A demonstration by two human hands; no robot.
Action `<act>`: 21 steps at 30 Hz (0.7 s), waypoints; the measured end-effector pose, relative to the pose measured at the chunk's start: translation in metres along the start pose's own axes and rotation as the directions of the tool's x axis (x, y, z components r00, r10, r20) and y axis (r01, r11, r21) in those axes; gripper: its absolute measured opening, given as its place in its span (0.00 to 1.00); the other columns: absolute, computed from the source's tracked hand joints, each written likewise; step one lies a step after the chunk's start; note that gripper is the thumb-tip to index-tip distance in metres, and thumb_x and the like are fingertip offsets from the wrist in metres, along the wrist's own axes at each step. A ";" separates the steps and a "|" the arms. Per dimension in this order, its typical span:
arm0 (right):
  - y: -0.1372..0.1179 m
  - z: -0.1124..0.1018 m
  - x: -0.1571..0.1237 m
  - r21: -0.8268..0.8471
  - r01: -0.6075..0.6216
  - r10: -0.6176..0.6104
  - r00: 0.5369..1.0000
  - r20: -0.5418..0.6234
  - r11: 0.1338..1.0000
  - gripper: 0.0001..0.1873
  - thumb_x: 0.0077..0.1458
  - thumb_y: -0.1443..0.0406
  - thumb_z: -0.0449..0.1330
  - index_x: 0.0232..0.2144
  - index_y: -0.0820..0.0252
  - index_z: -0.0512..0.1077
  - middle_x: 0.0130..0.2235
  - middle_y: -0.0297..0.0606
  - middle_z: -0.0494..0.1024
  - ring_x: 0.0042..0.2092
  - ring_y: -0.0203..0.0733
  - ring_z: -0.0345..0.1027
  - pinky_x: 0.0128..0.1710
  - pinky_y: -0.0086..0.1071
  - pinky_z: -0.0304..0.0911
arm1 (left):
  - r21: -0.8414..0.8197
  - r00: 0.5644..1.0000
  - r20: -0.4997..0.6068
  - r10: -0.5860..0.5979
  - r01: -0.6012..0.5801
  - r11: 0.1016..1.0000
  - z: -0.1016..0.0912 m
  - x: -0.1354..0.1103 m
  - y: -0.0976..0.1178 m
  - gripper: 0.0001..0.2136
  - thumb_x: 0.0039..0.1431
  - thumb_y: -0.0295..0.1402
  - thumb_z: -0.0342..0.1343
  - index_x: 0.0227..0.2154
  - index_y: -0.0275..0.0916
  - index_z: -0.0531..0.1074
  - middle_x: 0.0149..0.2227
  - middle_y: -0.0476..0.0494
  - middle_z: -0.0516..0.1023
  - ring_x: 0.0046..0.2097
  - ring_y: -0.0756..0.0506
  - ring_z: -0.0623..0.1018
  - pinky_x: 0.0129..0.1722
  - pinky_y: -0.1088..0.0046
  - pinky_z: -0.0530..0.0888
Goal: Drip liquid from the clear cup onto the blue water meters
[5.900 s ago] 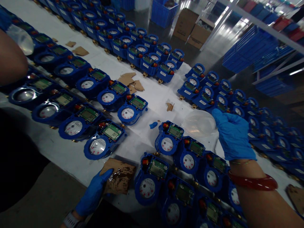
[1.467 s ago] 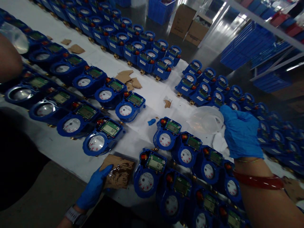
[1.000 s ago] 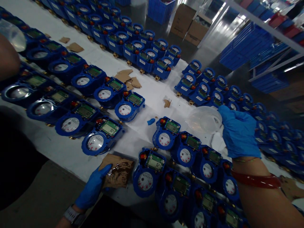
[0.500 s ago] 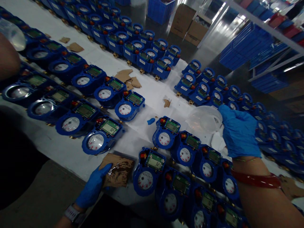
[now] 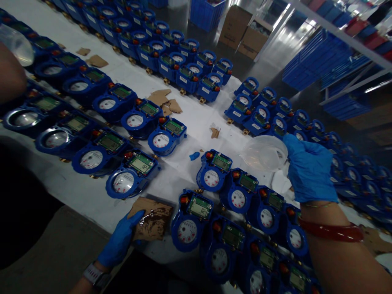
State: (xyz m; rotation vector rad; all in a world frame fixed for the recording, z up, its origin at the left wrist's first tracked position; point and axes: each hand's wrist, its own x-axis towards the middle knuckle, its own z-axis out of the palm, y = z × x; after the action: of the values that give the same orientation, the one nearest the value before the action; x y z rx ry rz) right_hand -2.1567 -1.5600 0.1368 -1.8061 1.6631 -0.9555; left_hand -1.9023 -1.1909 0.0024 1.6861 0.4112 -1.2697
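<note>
My right hand point(image 5: 309, 167), in a blue glove with a red bangle at the wrist, is closed on a clear round plastic cover point(image 5: 265, 153) held above the white table point(image 5: 196, 118). My left hand point(image 5: 121, 241), also gloved in blue, rests on a brown piece of cardboard with shiny smears point(image 5: 153, 220) at the table's near edge, thumb on top. Blue water meters with white dials and green displays lie in rows between my hands; the nearest one point(image 5: 192, 220) is just right of the cardboard. Another meter point(image 5: 214, 173) sits under the clear cover's left side.
Another person's arm point(image 5: 10, 75) with a clear cover point(image 5: 16, 43) shows at the far left. Several cardboard scraps point(image 5: 165, 102) and a blue fragment point(image 5: 194, 156) lie on the table. Cardboard boxes point(image 5: 245, 32) and stacked blue crates point(image 5: 321, 61) stand beyond.
Almost nothing has changed over the last seconds. My right hand with the clear cover has drifted slightly up and right; my left hand has stayed on the cardboard.
</note>
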 end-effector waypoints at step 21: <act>-0.016 -0.003 -0.003 -0.069 -0.018 0.016 1.000 -0.025 0.997 0.25 0.42 0.45 0.63 0.16 0.59 0.62 0.20 0.29 0.58 0.26 0.30 0.51 0.29 0.32 0.54 | 0.009 1.000 -0.007 0.013 -0.013 1.000 -0.001 0.000 0.002 0.08 0.54 0.25 0.62 0.37 0.39 0.81 0.38 0.41 0.88 0.49 0.35 0.86 0.50 0.59 0.82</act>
State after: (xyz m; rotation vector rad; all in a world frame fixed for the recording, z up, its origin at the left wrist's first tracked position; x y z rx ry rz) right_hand -2.1489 -1.5547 0.1506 -1.8285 1.7439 -0.9266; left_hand -1.9004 -1.1911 0.0038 1.6986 0.3989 -1.2581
